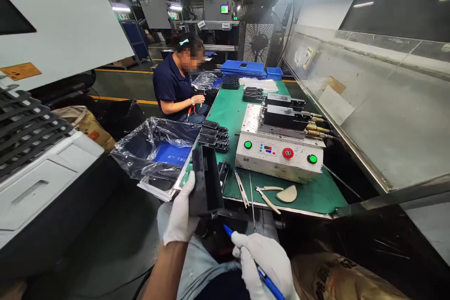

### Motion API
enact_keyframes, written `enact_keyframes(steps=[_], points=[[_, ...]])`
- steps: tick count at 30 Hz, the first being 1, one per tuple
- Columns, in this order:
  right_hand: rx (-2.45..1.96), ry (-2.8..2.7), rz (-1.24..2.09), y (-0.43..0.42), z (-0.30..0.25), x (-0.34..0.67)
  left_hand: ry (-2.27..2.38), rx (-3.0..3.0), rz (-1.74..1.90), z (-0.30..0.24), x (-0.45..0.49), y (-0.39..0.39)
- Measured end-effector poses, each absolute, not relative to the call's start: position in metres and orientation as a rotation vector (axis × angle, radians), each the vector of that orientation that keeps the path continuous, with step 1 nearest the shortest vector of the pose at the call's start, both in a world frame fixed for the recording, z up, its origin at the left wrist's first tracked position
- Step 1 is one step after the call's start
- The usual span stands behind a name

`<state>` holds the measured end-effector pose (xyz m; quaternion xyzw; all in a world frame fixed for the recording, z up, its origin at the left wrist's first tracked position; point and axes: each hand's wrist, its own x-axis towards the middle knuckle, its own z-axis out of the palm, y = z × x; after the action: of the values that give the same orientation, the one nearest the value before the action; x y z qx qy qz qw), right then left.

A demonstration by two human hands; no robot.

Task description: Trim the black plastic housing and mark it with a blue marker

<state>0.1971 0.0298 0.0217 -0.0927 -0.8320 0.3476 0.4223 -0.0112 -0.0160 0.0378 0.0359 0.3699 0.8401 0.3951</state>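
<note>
White-gloved left hand (181, 211) raised, gripping; right hand (263, 262) lower, curled shut.

Case (206, 180) at bench (330, 201) edge, machine (277, 150) right of it

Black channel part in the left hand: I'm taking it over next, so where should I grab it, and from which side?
Probably grip the black channel part high on its long straight wall, coming from above. The gloved left hand occupies the lower end, while the upper end stands free, and that wall looks flat enough for a steady hold.
</note>
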Motion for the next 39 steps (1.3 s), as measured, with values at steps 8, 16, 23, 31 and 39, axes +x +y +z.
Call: enact_keyframes(steps=[8, 16, 23, 31, 39], points=[[-0.190, -1.901, 0.904, 0.014, 0.037, 0.156, 0.020, 0.069, 2.196, 0.022, -0.010, -0.017], [-0.180, -2.021, 1.086, 0.013, 0.024, 0.161, -0.144, 0.064, 2.136, 0.021, -0.008, -0.021], [-0.012, -1.951, 1.024, 0.010, 0.052, 0.145, -0.131, 0.117, 2.119, 0.027, -0.004, -0.018], [-0.050, -1.915, 1.071, 0.008, 0.041, 0.149, -0.053, 0.034, 2.177, 0.023, -0.003, -0.022], [-0.015, -1.983, 1.184, 0.016, 0.053, 0.145, 0.001, -0.028, 2.165, 0.036, 0.008, -0.017]])
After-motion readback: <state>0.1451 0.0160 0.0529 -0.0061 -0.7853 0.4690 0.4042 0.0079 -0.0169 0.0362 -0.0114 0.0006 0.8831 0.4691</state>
